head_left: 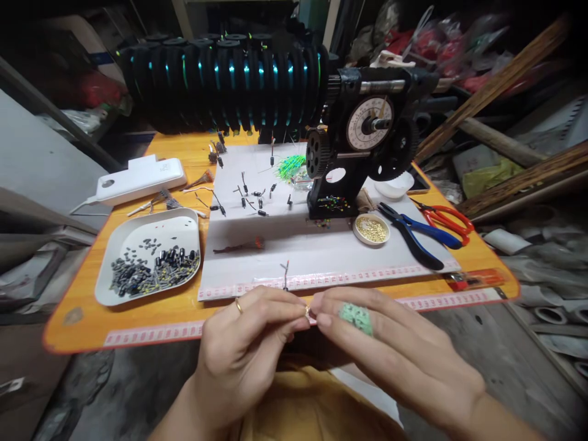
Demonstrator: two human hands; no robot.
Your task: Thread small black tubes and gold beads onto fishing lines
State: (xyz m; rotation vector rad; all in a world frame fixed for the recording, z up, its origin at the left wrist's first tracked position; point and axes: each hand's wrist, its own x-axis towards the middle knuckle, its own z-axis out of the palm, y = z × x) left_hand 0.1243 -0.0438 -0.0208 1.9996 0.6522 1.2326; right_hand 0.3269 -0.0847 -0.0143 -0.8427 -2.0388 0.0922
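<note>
My left hand (248, 343), with a ring on one finger, is closed in a pinch at the table's front edge. My right hand (395, 349) faces it, fingertips pressed together, a green patterned bandage (356, 318) around one finger. Between the two sets of fingertips shows a tiny pale, gold-tinged piece (307, 311), too small to name. Just beyond my left fingers, a small dark piece with thin forked ends (285, 274) stands at the white board's (321, 251) front edge. A brown bristly bundle with an orange end (241, 245) lies farther back.
A black rotating rack with a dial (370, 122) stands at the back. Left are a white tray of small dark parts (103, 288) and a white power strip (142, 180). Right are a dish of gold beads (372, 230), blue-handled pliers (411, 236), red-handled scissors (452, 220) and an orange cutter (478, 280).
</note>
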